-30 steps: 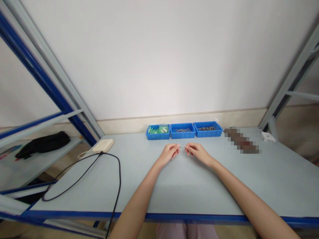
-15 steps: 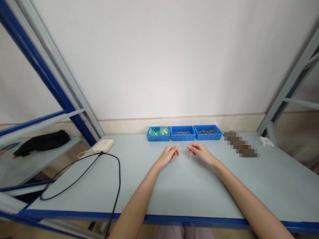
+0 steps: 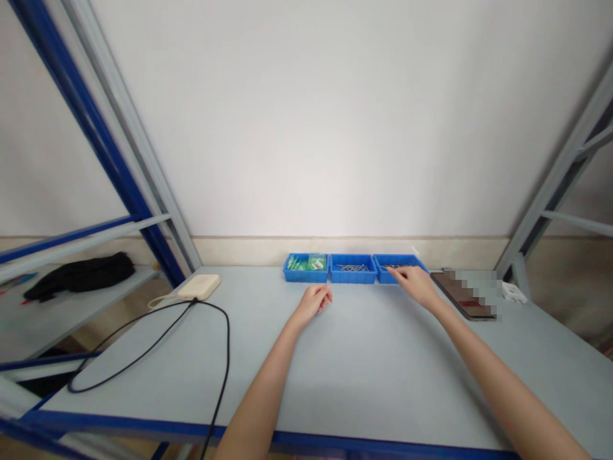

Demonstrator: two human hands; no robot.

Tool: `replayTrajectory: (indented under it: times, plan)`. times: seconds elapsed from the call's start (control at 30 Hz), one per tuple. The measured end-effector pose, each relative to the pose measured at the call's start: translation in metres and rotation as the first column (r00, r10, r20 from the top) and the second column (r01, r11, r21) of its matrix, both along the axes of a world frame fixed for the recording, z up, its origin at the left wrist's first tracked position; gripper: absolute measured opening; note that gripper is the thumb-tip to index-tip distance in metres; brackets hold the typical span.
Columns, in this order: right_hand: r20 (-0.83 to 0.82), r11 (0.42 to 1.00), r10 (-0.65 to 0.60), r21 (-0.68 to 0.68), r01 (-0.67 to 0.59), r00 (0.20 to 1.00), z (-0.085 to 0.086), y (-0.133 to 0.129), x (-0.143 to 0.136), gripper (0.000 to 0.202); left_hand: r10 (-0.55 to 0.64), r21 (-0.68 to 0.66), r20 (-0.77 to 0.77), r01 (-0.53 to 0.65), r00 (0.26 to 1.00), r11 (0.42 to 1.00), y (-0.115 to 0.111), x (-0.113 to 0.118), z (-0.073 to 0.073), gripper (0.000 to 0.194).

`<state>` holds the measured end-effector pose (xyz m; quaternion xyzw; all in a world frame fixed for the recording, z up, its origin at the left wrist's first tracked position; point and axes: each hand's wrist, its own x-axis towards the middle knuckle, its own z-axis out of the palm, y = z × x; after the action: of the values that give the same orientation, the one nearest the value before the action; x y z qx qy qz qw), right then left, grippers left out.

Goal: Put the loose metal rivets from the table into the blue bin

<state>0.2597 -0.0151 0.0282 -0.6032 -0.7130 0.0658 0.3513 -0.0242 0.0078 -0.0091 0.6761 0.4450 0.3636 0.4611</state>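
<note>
My left hand (image 3: 313, 301) is curled closed above the table, just in front of the left blue bin (image 3: 306, 276). Whatever is inside its fingers is hidden. Over the front of the right blue bin (image 3: 402, 260) reaches my right hand (image 3: 416, 284), its thumb and fingers drawn together at the bin's small dark metal pieces. A thin piece shows at the fingertips, too small to tell whether it is held. Thin silvery metal rods (image 3: 352, 268) lie in the middle blue bin (image 3: 354, 277). Green and white small packets (image 3: 313, 262) fill the left one.
A cream box (image 3: 200, 286) with a looped black cable (image 3: 228, 345) occupies the table's left side. At the right lie a dark flat device (image 3: 457, 297), partly blurred out, and a white object (image 3: 514, 292). Metal frame posts stand at both sides, with a wall behind.
My hands have come apart; earlier a thin piece stretched between them. The right hand has moved right to the right bin, and the left has shifted slightly left. The view has tilted up slightly.
</note>
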Motion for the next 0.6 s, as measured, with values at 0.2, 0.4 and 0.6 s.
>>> replayTrajectory:
  times: [0.2, 0.4, 0.6]
  plan:
    - [0.133, 0.91, 0.399, -0.178, -0.374, 0.907, -0.043, -0.05, -0.063, 0.046, -0.024, 0.165, -0.406, 0.099, 0.914, 0.981, -0.015, 0.003, 0.002, 0.035]
    - [0.149, 0.919, 0.37, -0.202, -0.338, 0.917, -0.048, -0.052, -0.064, 0.043, 0.021, 0.231, -0.512, 0.114, 0.859, 0.966, -0.023, 0.007, 0.009, 0.038]
    - [0.296, 0.979, -0.047, 0.203, -0.015, 0.954, -0.023, -0.015, 0.005, 0.023, 0.002, 0.18, -0.468, 0.093, 0.883, 0.979, -0.017, 0.004, 0.005, 0.038]
